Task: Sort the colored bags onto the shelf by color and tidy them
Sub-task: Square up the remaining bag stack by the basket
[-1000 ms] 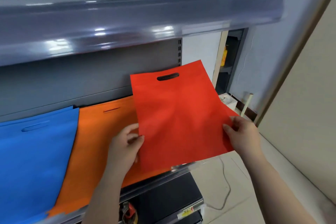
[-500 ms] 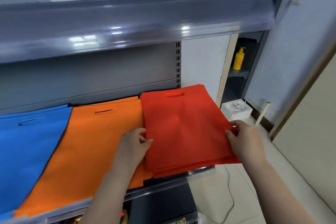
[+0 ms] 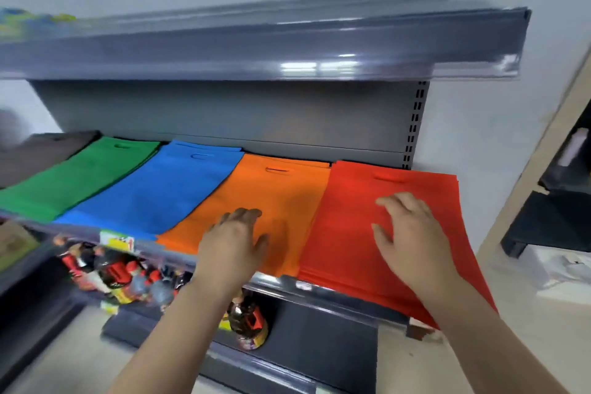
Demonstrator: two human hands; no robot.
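Note:
Flat fabric bags lie side by side on the grey shelf (image 3: 345, 293), sorted by colour: a dark grey stack (image 3: 41, 153) at far left, then green (image 3: 80, 176), blue (image 3: 160, 192), orange (image 3: 275, 195) and red (image 3: 351, 233) at the right end. The red stack overhangs the shelf's front edge. My left hand (image 3: 236, 237) hovers or rests over the orange stack with fingers spread. Over the red stack, my right hand (image 3: 409, 233) is spread flat. Neither hand holds anything.
An upper shelf (image 3: 256, 51) with a clear plastic strip juts out above the bags. Bottles (image 3: 118, 278) stand on the lower shelf under the bags. A dark stand (image 3: 550, 217) and white wrapping (image 3: 563, 272) sit on the floor at the right.
The red bag has been laid flat on the red stack and both hands have let go. The view has pulled back, showing the green and grey stacks too.

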